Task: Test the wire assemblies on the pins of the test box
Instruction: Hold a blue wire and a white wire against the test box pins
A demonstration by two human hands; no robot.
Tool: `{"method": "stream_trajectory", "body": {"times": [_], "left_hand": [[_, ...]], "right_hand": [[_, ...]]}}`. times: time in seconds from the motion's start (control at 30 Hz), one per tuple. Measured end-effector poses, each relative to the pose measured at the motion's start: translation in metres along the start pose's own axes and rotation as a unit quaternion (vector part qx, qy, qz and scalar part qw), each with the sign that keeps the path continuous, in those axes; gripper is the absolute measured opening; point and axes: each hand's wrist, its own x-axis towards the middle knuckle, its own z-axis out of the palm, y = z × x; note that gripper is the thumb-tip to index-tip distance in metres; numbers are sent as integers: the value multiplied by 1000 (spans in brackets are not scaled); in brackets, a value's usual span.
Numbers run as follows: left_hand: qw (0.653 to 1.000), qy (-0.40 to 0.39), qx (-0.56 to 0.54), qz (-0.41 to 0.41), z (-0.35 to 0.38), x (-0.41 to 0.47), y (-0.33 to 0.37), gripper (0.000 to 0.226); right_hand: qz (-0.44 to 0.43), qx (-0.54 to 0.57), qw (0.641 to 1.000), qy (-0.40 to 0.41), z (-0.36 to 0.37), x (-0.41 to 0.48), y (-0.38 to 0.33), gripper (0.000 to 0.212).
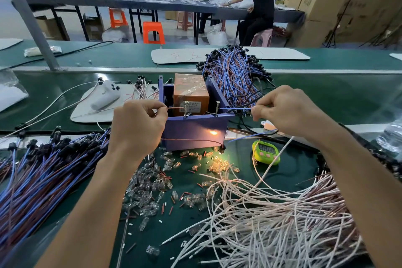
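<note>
A purple test box (193, 130) stands in the middle of the bench with an orange block (191, 91) inside it. Two screw pins rise from its front rim, the left pin (186, 108) and the right pin (217, 107). My left hand (139, 124) pinches a red wire end (175, 107) against the left pin. My right hand (285, 111) pinches a blue wire end (233, 108) against the right pin. Both wires loop down to a black socket (221, 149) whose bulb glows in front of the box.
Blue-and-red wire assemblies lie heaped at the left (39, 176) and behind the box (232, 72). White wires (272, 213) fill the front right. Loose clear bulbs (152, 187) are scattered before the box. A green timer (265, 152) sits at the right and a white handheld device (105, 98) on a pad at the left.
</note>
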Motion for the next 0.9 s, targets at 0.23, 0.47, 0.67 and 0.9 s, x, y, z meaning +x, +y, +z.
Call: {"method": "stream_trajectory", "body": {"times": [0.23, 0.47, 0.67, 0.9], "left_hand": [[997, -3, -78, -24, -11, 3, 6, 26], [899, -92, -390, -178, -30, 6, 33, 27], [847, -151, -489, -143, -27, -9, 83, 20], [839, -108, -510, -153, -30, -13, 79, 12]], "right_hand": [[-16, 24, 999, -31, -23, -16, -4, 24], [-68, 16, 997, -22, -49, -35, -13, 23], [-133, 263, 956, -7, -33, -46, -43, 32], [-157, 301, 940, -7, 25, -41, -91, 33]]}}
